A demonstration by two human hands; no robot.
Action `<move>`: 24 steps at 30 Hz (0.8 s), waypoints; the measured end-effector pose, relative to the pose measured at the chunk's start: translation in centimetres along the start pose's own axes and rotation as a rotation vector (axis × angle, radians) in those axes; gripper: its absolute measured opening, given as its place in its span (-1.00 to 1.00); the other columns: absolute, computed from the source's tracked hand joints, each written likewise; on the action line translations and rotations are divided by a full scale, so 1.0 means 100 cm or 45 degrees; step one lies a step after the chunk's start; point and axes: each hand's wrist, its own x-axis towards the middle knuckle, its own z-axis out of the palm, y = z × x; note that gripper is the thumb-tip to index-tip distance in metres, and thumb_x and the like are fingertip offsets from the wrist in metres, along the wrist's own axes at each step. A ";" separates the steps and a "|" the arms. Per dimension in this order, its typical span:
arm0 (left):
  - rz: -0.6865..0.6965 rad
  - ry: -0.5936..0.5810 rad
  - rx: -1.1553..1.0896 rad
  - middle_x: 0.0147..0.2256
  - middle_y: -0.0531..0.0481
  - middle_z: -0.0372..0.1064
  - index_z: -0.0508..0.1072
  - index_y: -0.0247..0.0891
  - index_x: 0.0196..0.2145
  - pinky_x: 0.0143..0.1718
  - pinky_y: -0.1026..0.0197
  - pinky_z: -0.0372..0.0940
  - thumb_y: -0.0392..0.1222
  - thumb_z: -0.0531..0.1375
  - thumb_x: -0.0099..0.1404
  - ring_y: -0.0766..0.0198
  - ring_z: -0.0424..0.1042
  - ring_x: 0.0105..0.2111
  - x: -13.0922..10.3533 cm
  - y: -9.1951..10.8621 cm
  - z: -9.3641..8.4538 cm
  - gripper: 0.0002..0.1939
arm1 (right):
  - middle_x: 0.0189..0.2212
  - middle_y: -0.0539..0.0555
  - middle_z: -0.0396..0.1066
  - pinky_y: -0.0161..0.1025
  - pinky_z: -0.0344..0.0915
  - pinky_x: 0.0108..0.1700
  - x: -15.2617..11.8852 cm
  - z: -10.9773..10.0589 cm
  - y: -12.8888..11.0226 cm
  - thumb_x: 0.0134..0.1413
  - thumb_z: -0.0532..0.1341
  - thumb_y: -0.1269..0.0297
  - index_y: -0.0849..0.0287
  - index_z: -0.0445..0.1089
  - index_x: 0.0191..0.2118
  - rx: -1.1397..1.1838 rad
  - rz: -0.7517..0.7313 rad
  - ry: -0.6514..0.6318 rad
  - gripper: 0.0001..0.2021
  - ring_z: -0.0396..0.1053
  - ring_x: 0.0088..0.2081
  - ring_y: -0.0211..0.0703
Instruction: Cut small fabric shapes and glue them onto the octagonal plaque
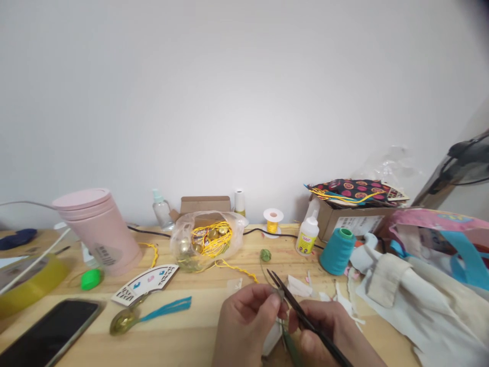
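Low in the head view, my left hand (pixel 248 318) is closed in a pinch on something small and greenish, mostly hidden by the fingertips. My right hand (pixel 332 326) grips black tweezers (pixel 296 306), their pointed tips slightly apart and reaching past my left fingertips. A little ball of green thread (pixel 265 255) lies on the table beyond, with a thin strand running toward my hands. Below them a dark green strip (pixel 291 349) hangs, partly hidden. Left of my hands lie a fan-shaped white card (pixel 147 282) and a brass bell (pixel 124 322) with a blue tassel (pixel 168 309).
On the wooden table (pixel 164 346) stand a pink tumbler (pixel 105 234), a plastic bag (pixel 179 250) of bells and yellow cord, a glue bottle (pixel 307 237) and a teal thread cone (pixel 337 252). A phone (pixel 49 331) lies left; white cloth (pixel 439 311) lies right. Behind it is a cardboard box (pixel 328 221).
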 end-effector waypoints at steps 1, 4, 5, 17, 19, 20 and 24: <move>0.001 0.009 0.000 -0.66 0.04 0.35 0.40 -0.31 -0.62 -0.59 0.30 0.13 -0.24 0.23 -0.01 0.35 0.27 -0.63 0.000 0.000 -0.001 -0.88 | -0.70 -0.07 0.01 -0.39 -0.13 -0.66 0.000 -0.001 0.000 -0.23 0.13 -0.16 0.24 0.28 -0.59 -0.004 0.023 -0.014 -0.54 -0.07 -0.63 -0.34; -0.002 0.031 0.031 -0.66 0.05 0.33 0.41 -0.31 -0.61 -0.58 0.30 0.13 -0.24 0.24 -0.03 0.34 0.28 -0.62 0.001 0.000 -0.004 -0.89 | -0.72 -0.10 -0.04 -0.39 -0.19 -0.68 -0.002 -0.006 -0.002 -0.23 0.16 -0.14 0.22 0.25 -0.60 -0.054 0.054 -0.061 -0.56 -0.11 -0.65 -0.36; -0.012 0.025 0.044 -0.66 0.05 0.33 0.41 -0.32 -0.61 -0.58 0.30 0.13 -0.23 0.24 -0.03 0.34 0.28 -0.62 0.001 0.000 -0.005 -0.89 | -0.72 -0.11 -0.06 -0.39 -0.21 -0.68 -0.003 -0.007 -0.003 -0.23 0.16 -0.13 0.22 0.24 -0.60 -0.082 0.051 -0.077 -0.56 -0.12 -0.66 -0.37; -0.060 0.031 0.169 -0.61 0.03 0.37 0.38 -0.30 -0.60 -0.46 0.28 0.13 -0.27 0.19 -0.01 0.31 0.30 -0.54 0.002 0.008 -0.010 -0.92 | -0.69 -0.15 -0.05 -0.38 -0.19 -0.64 -0.004 -0.030 -0.007 -0.37 0.12 -0.30 0.20 0.27 -0.39 -0.245 -0.006 -0.118 -0.41 -0.14 -0.63 -0.35; -0.008 0.014 0.244 -0.61 0.03 0.36 0.39 -0.31 -0.60 -0.45 0.28 0.13 -0.27 0.19 -0.01 0.31 0.29 -0.53 0.003 0.010 -0.010 -0.92 | -0.65 -0.12 -0.01 -0.38 -0.14 -0.60 -0.004 -0.029 -0.008 -0.46 0.20 -0.25 0.19 0.28 -0.39 -0.253 -0.009 -0.106 -0.42 -0.10 -0.59 -0.32; 0.014 0.002 0.278 -0.61 0.04 0.35 0.40 -0.31 -0.60 -0.46 0.28 0.13 -0.26 0.20 -0.02 0.31 0.28 -0.54 0.003 0.011 -0.010 -0.92 | -0.63 -0.11 0.02 -0.37 -0.10 -0.59 -0.004 -0.027 -0.008 -0.50 0.24 -0.22 0.18 0.30 -0.40 -0.252 0.009 -0.106 -0.43 -0.08 -0.57 -0.30; -0.007 -0.056 0.337 -0.61 0.03 0.36 0.38 -0.30 -0.62 -0.55 0.30 0.12 -0.20 0.19 -0.02 0.33 0.27 -0.60 0.004 0.009 -0.011 -0.87 | -0.62 -0.08 0.09 -0.35 0.01 -0.54 -0.007 -0.019 -0.009 -0.43 0.23 -0.19 0.19 0.35 -0.40 -0.215 0.116 -0.096 -0.47 0.02 -0.55 -0.26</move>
